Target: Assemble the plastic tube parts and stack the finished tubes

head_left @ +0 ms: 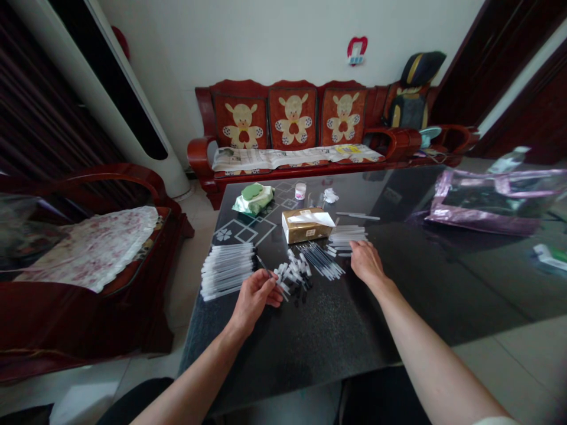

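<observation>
My left hand (257,298) is closed, pinching a thin pen refill (263,265) that slants up and left from the fingers. Right beside it lies a loose heap of white pen caps (294,269), with small black plugs (303,293) in front. To its left are stacked rows of frosted white pens (228,268). My right hand (367,261) reaches to a pile of translucent pen barrels (348,235), its fingers closed at the near ends; the fingertips are partly hidden. Between the hands a bundle of dark-tipped refills (322,261) lies flat.
On the black table (319,342) stand a gold cardboard box (305,231), a green wipes pack (253,199) and a small pink-and-white cup (300,190). Crumpled tissue (330,195) sits behind the box. A shiny purple bag (496,203) lies at right. A wooden sofa (287,171) stands behind.
</observation>
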Demonstrator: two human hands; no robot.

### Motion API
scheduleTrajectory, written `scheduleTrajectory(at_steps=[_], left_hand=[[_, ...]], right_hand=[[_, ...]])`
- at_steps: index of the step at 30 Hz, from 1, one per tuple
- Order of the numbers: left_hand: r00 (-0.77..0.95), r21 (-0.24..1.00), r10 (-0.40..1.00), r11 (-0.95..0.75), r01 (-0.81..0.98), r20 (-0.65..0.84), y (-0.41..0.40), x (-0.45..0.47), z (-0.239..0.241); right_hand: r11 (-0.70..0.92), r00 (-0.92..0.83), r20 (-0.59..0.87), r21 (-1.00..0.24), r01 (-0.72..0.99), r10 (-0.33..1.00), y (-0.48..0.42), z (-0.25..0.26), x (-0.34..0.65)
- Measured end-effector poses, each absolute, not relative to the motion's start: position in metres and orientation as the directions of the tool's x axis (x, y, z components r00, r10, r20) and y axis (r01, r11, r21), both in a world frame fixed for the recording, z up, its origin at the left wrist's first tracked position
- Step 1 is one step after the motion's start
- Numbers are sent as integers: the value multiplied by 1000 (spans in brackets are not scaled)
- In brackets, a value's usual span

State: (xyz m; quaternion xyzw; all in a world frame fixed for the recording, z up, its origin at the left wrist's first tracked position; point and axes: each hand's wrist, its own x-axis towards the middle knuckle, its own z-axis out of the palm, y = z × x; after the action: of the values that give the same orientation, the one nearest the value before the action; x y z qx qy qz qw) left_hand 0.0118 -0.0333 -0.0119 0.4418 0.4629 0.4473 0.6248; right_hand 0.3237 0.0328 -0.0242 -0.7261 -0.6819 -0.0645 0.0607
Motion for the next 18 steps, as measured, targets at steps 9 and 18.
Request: scheduleTrajectory(at_steps=[9,18], left_hand=[[182,968,968,202,-146,-175,-34,11,-10],[214,968,960,210,-139,-178,-35,13,-14]], right_hand=[[-60,55,139,29,998,989,18,-21,330],[-16,13,40,73,997,999,6,-14,331]])
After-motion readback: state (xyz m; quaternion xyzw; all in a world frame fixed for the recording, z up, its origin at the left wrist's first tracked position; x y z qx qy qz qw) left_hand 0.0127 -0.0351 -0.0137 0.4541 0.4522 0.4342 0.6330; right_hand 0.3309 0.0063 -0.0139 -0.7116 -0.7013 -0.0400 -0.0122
